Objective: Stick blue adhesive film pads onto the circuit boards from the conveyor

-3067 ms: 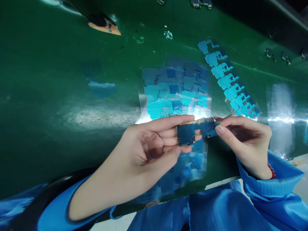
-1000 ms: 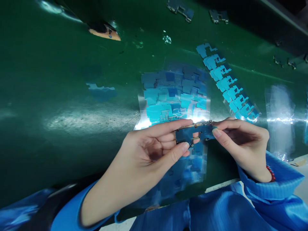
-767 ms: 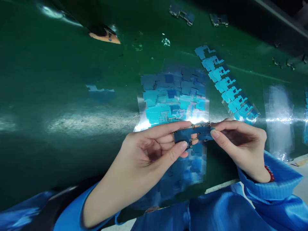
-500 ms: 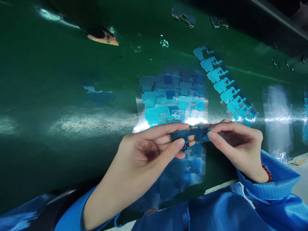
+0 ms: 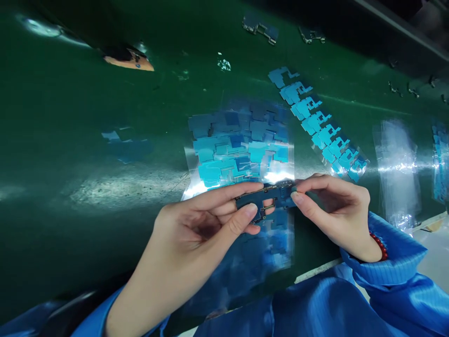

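My left hand (image 5: 206, 224) grips a small dark circuit board (image 5: 249, 200), thumb on its face and fingers behind and along its upper edge. The board is tilted, has a cut-out near its middle, and its face looks covered in smooth blue film. At the board's right end my right hand (image 5: 331, 206) pinches with thumb and forefinger, a small teal edge of film (image 5: 293, 189) showing between the tips. Whether the fingertips also press on the board itself is hidden. Below and behind the board lies a clear sheet with rows of blue cut film pieces (image 5: 213, 147).
A slanting strip of overlapping blue film pieces (image 5: 312, 121) lies on the green mat (image 5: 52, 140). Right of it are clear plastic sheets (image 5: 398, 173) and more blue pieces (image 5: 440, 159). Several circuit boards (image 5: 259, 30) lie at the back. A wooden-ended dark object (image 5: 129, 62) is at upper left.
The whole view has shifted, so my hands and the mat's contents appear a little further left. Both hands keep the same hold on the board and film.
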